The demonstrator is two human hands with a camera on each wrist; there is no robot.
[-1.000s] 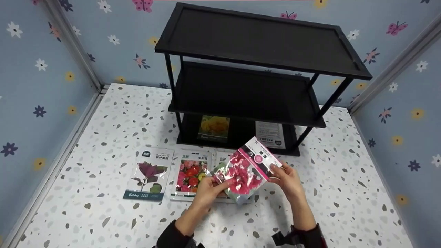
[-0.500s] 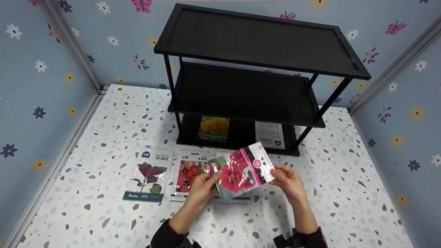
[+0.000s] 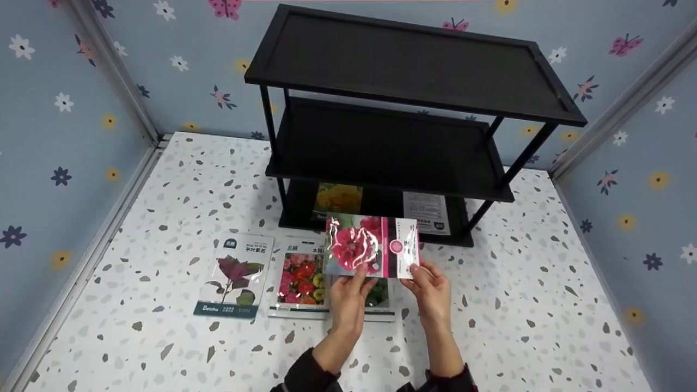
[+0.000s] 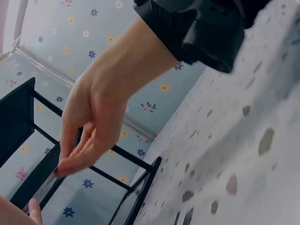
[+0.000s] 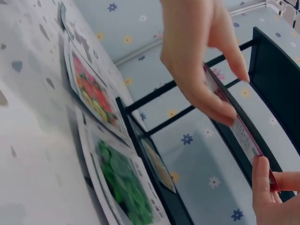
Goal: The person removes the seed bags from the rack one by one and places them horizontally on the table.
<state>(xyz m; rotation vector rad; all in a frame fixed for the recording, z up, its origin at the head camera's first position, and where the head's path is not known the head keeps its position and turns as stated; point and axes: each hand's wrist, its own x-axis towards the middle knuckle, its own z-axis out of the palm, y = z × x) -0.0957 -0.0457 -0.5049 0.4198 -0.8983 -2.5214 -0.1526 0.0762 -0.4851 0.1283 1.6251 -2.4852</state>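
Observation:
A glossy seed packet [image 3: 354, 247] with pink flowers and a white, black and pink end is held up sideways in front of the rack. At its lower edge my left hand [image 3: 348, 307] pinches it, thumb in front and fingers behind. My right hand [image 3: 433, 296] pinches its lower right corner by the white end. Seen from the right wrist, the packet [image 5: 243, 133] runs between both hands almost edge-on. Below lie a purple-leaf packet [image 3: 231, 277], a red-flower packet [image 3: 297, 277] and a green-leaf packet [image 3: 377, 296], the last partly hidden by my left hand and the held packet.
A black three-tier rack [image 3: 392, 147] stands against the flowered wall [image 3: 185, 92]. On its bottom shelf lie a yellow-flower packet [image 3: 338, 198] and a packet with white printed text [image 3: 425, 209]. Speckled white tabletop [image 3: 523, 283] surrounds everything.
The pink-flower packet has turned from slanted to nearly level and moved away from me, toward the rack. Both hands went with it and came closer together. The other packets stayed put.

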